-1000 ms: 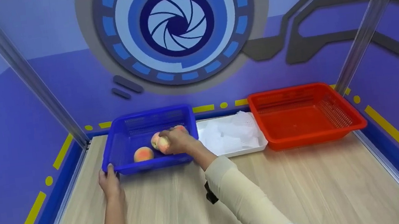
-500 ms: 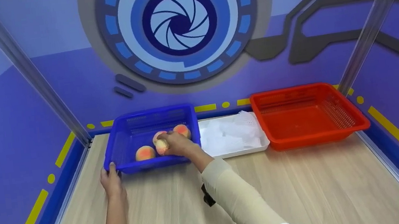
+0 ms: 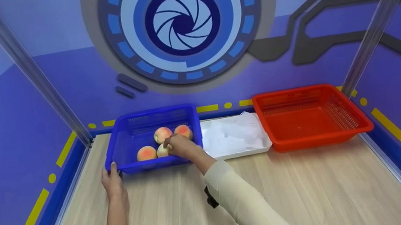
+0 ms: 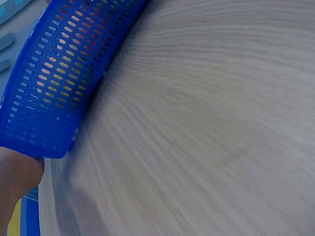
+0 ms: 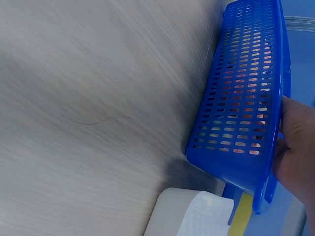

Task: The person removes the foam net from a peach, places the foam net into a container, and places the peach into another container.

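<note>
A blue basket holds several peaches. My left hand grips its front left corner, thumb over the rim; in the left wrist view, part of that hand shows at the basket's end. My right hand reaches over the front rim. Its bent fingers are at the upper right side of a pale peach, covering part of it; whether they still pinch it is unclear. Around it lie an orange peach, a pink peach and another peach. In the right wrist view, the basket wall hides the fingertips.
Right of the blue basket stands a white tray with white foam net sleeves. Beyond it is a red basket with no fruit in it. A patterned wall rises behind; metal posts stand at both back corners of the wooden table.
The pale peach has come down to the front of the basket, beside the orange one. My right hand has shifted slightly right off it, uncovering the peaches behind. My left hand stays put.
</note>
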Available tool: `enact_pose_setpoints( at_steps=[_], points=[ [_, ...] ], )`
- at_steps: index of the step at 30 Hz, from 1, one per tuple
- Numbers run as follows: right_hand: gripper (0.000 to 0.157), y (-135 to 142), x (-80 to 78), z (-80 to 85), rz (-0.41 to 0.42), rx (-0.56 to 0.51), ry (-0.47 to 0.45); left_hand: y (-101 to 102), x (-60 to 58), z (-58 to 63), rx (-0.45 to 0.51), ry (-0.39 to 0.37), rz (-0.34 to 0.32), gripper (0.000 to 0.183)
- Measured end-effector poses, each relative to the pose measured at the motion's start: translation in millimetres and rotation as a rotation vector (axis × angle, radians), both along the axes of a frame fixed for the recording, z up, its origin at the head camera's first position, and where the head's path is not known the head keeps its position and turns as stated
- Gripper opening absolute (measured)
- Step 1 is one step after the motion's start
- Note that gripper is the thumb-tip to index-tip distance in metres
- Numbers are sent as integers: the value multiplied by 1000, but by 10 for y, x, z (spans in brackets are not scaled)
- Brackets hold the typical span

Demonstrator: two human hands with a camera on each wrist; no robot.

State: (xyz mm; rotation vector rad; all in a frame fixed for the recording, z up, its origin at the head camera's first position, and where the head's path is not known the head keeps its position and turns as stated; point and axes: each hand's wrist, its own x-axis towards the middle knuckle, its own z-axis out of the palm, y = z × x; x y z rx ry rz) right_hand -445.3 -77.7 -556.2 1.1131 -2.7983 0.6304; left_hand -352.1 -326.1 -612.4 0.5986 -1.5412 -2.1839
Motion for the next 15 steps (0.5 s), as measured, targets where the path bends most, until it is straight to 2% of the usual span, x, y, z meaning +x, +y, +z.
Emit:
enact_pose_setpoints(
  at_steps=[7, 15],
  points=[
    [21, 81, -1, 2, 23, -12, 27, -15, -14, -3, 0, -9, 5, 60],
    [21, 421, 123, 5, 72, -131, 131, -9, -11, -17, 5, 0, -4, 60]
  ],
)
